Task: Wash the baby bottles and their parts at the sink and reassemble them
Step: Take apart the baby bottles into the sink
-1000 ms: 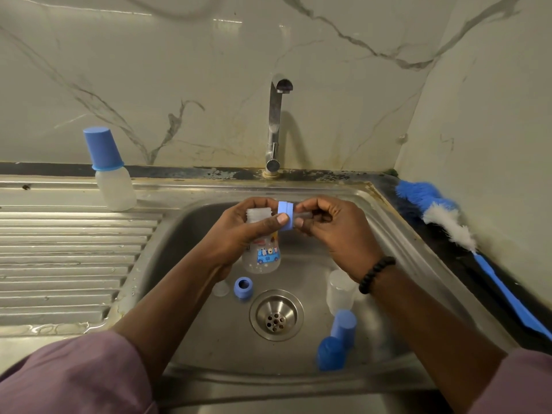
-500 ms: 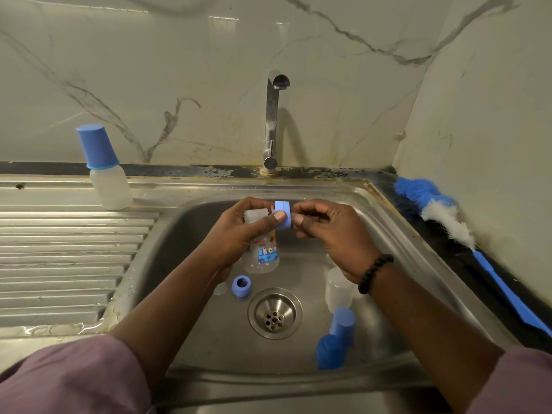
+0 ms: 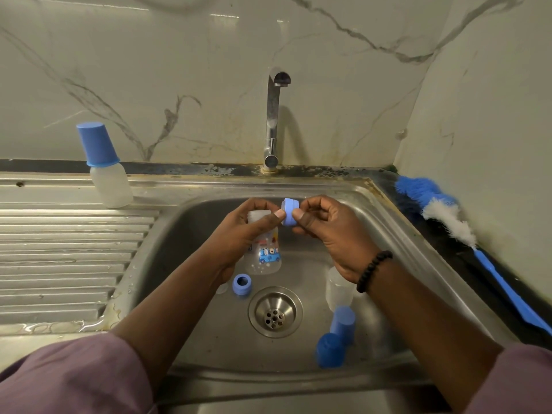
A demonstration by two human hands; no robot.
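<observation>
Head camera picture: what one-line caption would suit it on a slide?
Over the sink, both hands pinch a blue collar ring; the left hand also holds a printed baby bottle.

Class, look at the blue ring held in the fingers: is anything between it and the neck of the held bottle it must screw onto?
Only the left hand's thumb, lying between ring and bottle neck.

Blue ring [image 3: 241, 285] left of the drain [image 3: 275, 311], blue caps [image 3: 336, 339] lower right crowd the basin; centre-bottom floor lies open.
</observation>
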